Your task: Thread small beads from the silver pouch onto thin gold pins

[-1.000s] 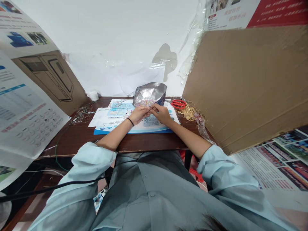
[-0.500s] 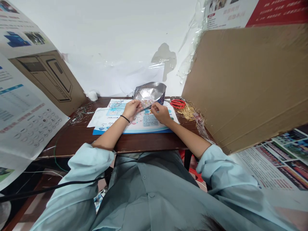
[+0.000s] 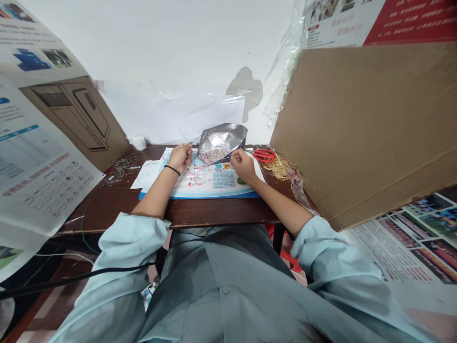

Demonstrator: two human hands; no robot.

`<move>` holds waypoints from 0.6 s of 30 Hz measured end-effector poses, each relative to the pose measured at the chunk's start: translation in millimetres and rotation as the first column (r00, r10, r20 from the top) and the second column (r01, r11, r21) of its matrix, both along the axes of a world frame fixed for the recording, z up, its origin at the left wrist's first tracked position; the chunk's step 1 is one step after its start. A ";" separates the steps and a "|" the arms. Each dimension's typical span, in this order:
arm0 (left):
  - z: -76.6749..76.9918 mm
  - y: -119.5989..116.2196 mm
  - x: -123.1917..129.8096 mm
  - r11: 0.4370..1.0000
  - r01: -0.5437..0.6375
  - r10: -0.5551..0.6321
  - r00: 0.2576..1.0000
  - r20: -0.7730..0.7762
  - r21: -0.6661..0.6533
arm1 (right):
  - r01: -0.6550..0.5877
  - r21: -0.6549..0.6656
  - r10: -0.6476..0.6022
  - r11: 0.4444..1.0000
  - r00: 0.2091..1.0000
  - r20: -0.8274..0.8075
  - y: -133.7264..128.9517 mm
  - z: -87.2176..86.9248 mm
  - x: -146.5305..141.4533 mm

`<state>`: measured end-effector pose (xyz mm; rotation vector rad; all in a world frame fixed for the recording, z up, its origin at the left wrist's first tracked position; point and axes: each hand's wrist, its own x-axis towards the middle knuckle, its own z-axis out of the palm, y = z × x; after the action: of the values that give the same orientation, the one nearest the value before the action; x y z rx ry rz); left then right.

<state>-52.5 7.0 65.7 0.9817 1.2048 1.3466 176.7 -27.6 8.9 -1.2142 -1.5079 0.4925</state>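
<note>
Both hands are over printed sheets on the brown table. My left hand [image 3: 181, 157], with a black band at the wrist, is closed in a pinch left of the silver pouch; what it grips is too small to name. At the pouch's lower right corner, my right hand [image 3: 242, 164] is also pinched, its content too fine to make out. The silver pouch [image 3: 228, 136] lies open with small pink and coloured beads [image 3: 214, 155] inside. More loose beads [image 3: 194, 175] are scattered on the printed sheet [image 3: 223, 189] between and below my hands.
Red-handled scissors [image 3: 264, 155] lie right of the pouch, beside a pile of thin golden sticks [image 3: 277, 167] and a clear plastic wrapper [image 3: 300, 188]. Tangled clear thread [image 3: 121, 170] lies at the left. Cardboard panels [image 3: 364, 128] stand on both sides, a white wall behind.
My left hand has moved left, away from the pouch and my right hand, uncovering the beads on the sheet. My right hand has shifted slightly right and up.
</note>
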 end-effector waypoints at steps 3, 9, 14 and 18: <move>-4.7 2.1 -6.2 0.996 -0.064 0.084 0.921 -0.381 0.064 | 0.028 0.018 -0.028 0.999 0.999 -0.033 1.5 2.0 3.6; -6.3 3.0 -22.1 0.983 -0.088 0.182 0.303 -0.936 0.162 | 0.091 0.057 -0.087 0.994 0.993 -0.079 9.2 1.8 10.1; -2.5 1.1 -29.7 0.991 -0.118 0.075 0.105 -0.992 0.062 | 0.123 0.048 -0.117 0.991 0.987 -0.113 14.3 -0.3 10.4; -1.5 2.5 -32.0 0.989 -0.128 0.092 0.138 -0.986 0.075 | 0.119 0.050 -0.119 0.992 0.993 -0.020 11.0 -0.3 10.2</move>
<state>-84.5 9.4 64.2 1.9475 2.3260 0.5782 186.9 -16.6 8.6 -1.2486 -1.4161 0.3818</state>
